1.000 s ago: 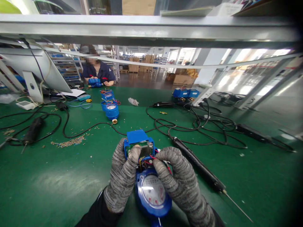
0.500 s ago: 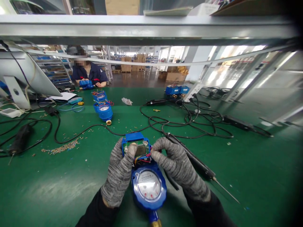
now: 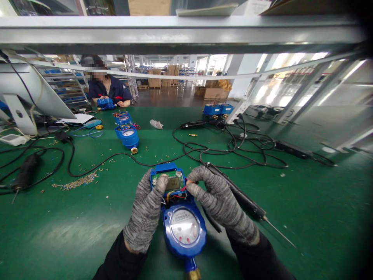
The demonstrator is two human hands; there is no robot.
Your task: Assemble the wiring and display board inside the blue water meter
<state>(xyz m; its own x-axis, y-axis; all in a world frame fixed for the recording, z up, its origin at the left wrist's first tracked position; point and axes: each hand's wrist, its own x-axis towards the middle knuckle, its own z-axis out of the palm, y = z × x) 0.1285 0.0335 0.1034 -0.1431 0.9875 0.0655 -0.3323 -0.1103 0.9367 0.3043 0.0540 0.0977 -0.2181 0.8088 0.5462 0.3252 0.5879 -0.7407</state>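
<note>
Blue water meter [image 3: 184,225] lies on the green desk [image 3: 72,233], long axis running away from the person. Gloved left hand [image 3: 145,212] and right hand [image 3: 217,202] pinch its circuit board [image 3: 171,182] from either side, seemingly equally near.

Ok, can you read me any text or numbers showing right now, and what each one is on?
"00", roughly: LCD screen on the circuit board, digits blurred.
Meter dial: a row of counter digits, too small to read.
Cardboard boxes far back: no legible print.
Nothing else is readable.
</note>
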